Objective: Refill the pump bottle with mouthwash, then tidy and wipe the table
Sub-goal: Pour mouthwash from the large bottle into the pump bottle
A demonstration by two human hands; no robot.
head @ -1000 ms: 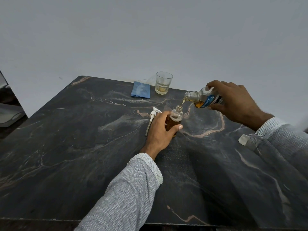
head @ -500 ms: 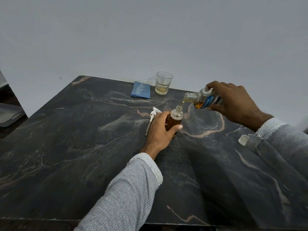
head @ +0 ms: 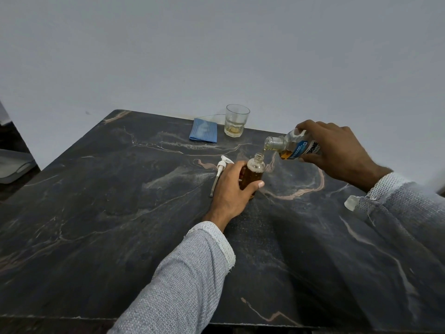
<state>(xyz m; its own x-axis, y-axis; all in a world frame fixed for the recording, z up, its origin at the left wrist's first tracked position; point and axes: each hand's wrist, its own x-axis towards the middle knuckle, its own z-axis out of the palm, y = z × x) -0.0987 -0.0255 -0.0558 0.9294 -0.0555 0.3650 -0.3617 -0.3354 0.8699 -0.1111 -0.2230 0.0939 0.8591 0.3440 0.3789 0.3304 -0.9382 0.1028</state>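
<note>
A small clear pump bottle stands upright on the dark marble table, almost full of amber mouthwash with foam at its shoulder. My left hand grips its body. My right hand holds the mouthwash bottle tipped nearly level, its open mouth just above the pump bottle's neck. A thin amber stream runs between them. The white pump head with its tube lies on the table just left of my left hand.
A folded blue cloth and a drinking glass with a little pale liquid sit at the table's far edge by the wall. A clear cap lies under my right sleeve. A grey object sits off the table's left.
The liquid level in the pump bottle has risen slightly while the pouring goes on. Both hands hold almost the same positions.
</note>
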